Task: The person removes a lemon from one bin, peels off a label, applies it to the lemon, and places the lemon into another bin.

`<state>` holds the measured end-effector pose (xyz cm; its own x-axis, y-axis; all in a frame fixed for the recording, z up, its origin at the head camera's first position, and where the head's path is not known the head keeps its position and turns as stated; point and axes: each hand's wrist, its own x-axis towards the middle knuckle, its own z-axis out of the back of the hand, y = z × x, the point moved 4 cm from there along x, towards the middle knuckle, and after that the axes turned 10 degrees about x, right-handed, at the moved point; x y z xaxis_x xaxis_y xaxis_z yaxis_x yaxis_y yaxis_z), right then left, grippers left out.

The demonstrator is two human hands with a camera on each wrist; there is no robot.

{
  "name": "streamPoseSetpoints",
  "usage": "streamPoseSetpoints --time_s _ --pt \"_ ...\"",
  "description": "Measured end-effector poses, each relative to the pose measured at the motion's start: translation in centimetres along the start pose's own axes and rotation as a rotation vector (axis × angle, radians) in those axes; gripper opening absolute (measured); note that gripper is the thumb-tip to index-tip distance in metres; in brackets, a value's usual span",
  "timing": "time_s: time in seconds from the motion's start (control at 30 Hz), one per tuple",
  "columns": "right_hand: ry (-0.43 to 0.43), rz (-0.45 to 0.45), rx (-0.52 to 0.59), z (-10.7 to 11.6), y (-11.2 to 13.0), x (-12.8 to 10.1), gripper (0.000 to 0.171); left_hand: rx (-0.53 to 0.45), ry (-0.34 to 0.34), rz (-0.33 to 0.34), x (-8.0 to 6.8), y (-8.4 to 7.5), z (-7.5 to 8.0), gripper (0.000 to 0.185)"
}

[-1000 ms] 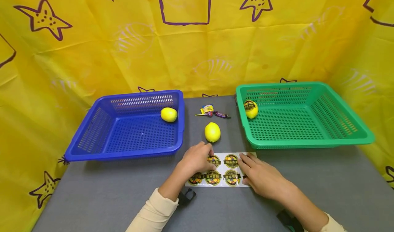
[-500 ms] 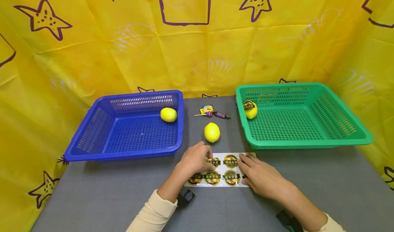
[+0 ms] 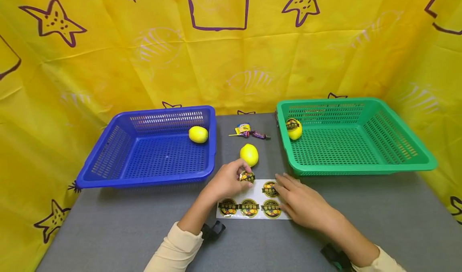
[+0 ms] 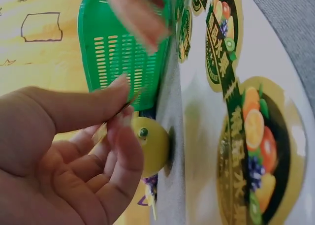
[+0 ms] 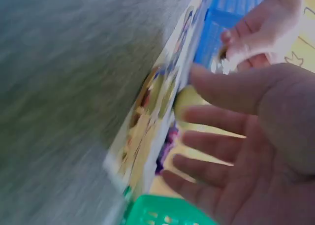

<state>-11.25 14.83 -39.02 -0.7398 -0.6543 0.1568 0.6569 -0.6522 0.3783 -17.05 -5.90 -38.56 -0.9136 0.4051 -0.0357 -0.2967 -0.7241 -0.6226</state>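
Observation:
Between thumb and fingertips, my left hand [image 3: 227,180] pinches a round black-and-gold fruit sticker [image 3: 247,177], seen nearly edge-on in the left wrist view. It is lifted over the far edge of a white sticker sheet [image 3: 254,192], which bears several more such stickers in rows. A bare white patch shows on the sheet below the hand. My right hand [image 3: 304,203] is over the sheet's right end, covering part of it; in the right wrist view its fingers [image 5: 216,119] are spread and hold nothing. A lemon [image 3: 249,155] sits just beyond the left hand.
A blue basket [image 3: 144,182] at left holds one plain lemon [image 3: 198,134]. In the green basket [image 3: 361,168] at right lies a lemon with a sticker [image 3: 294,130]. Small wrapped candies [image 3: 242,128] and a lollipop [image 3: 246,134] lie between the baskets. A yellow printed cloth [image 3: 216,63] hangs behind.
A sticker from the sheet's back row has come off in my left hand, which has risen slightly away toward the lemon. My right hand has lifted a little off the sheet.

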Motion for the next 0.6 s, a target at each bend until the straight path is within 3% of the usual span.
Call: streamPoseSetpoints --time_s 0.27,0.33,0.43,0.53,0.6 --pt "-0.188 -0.041 0.408 -0.6 -1.9 7.4 0.058 -0.054 -0.086 0.069 0.5 1.0 0.2 0.028" --pt "-0.195 -0.059 0.417 -0.8 -2.5 9.1 0.059 -0.062 -0.096 0.061 0.6 1.2 0.0 0.024" --pt "-0.123 -0.078 0.366 -1.1 -2.9 10.7 0.062 -0.065 -0.126 0.044 0.8 1.5 -0.2 0.019" --pt "-0.066 -0.09 0.283 -1.0 -2.9 11.4 0.06 -0.073 -0.164 0.027 1.0 1.7 -0.2 0.018" --pt "-0.083 -0.099 0.241 -0.8 -2.8 11.6 0.055 -0.084 -0.194 0.025 1.1 1.8 -0.1 0.018"
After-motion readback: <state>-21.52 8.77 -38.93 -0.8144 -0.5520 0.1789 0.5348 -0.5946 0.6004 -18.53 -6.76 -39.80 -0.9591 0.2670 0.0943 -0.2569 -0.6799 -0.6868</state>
